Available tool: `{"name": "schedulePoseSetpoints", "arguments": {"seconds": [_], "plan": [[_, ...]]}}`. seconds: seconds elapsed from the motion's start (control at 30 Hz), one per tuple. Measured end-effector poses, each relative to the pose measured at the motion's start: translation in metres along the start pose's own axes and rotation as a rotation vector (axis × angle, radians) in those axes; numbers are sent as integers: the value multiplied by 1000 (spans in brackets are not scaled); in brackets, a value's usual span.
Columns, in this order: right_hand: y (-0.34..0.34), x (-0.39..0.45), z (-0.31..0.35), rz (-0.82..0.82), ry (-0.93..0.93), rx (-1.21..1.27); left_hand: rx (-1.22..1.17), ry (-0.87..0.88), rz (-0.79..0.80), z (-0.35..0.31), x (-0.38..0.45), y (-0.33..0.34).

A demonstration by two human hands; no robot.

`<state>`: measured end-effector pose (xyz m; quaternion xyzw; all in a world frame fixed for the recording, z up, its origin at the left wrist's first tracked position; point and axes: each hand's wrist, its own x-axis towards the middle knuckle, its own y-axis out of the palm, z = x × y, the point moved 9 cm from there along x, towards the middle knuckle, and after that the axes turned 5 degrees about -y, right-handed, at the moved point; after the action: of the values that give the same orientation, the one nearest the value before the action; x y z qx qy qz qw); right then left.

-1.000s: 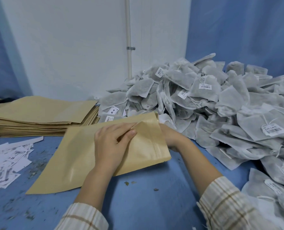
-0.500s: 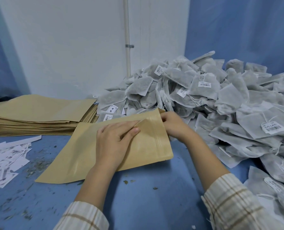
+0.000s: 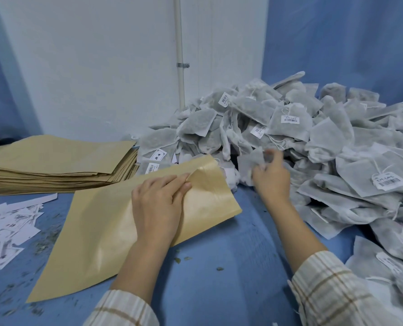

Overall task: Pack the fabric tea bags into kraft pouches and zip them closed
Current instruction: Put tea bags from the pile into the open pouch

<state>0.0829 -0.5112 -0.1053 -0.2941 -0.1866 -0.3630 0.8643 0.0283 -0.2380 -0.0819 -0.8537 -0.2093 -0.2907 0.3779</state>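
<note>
Progress: early. One kraft pouch (image 3: 115, 234) lies flat on the blue counter (image 3: 219, 290), mouth toward the heap of tea bags (image 3: 313, 142); it looks flat and unfilled, zip not closed. No filled or sealed pouch is visible. A stack of empty pouches (image 3: 52, 161) sits at far left, so many remain to fill.

Left hand (image 3: 158, 205): rests on the pouch, fingertips pinching the upper lip of the mouth and lifting it open a little.

Right hand (image 3: 270, 177): at the near edge of the heap, fingers curled on one tea bag (image 3: 250, 165); blurred, so the grip is judged, not certain.

Remaining, as judged: carry the bag to the mouth, insert, press the zip shut, repeat.

Room: bare counter between pouch and heap is narrow; the pouch's mouth corner lies just beside the nearest bags. Open counter lies in front of the pouch. Loose paper slips (image 3: 7, 227) lie at left, near the pouch's bottom edge. Heap spills to the right edge of view.
</note>
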Motion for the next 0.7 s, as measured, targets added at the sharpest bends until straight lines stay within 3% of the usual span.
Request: {"name": "schedulePoseSetpoints", "arguments": {"seconds": [0.07, 0.1, 0.2, 0.3, 0.4, 0.47, 0.53, 0.6, 0.63, 0.7], "plan": [[-12, 6, -6, -88, 160, 397, 22, -34, -5, 5, 2, 0], [-11, 8, -4, -31, 194, 528, 23, -48, -7, 7, 2, 0], [22, -8, 30, 466, 124, 687, -19, -59, -13, 8, 2, -1], [64, -46, 62, 845, -12, 447, -114, -7, -21, -1, 1, -3], [86, -66, 62, 1001, -1, -23, -141, 80, -19, -10, -3, -3], [85, -76, 54, 1086, 95, -101, -128, 70, -20, -6, -3, -4], [84, -75, 59, 1028, 141, 226, -90, 28, -36, 0, 0, -6], [68, -46, 64, 718, 30, 448, 0, -31, -53, 7, 3, -7], [60, -32, 57, 554, -3, 439, 44, -65, -56, 11, 3, -7], [50, -18, 37, 397, -95, 85, 84, -103, -62, 16, 3, -6]]}}
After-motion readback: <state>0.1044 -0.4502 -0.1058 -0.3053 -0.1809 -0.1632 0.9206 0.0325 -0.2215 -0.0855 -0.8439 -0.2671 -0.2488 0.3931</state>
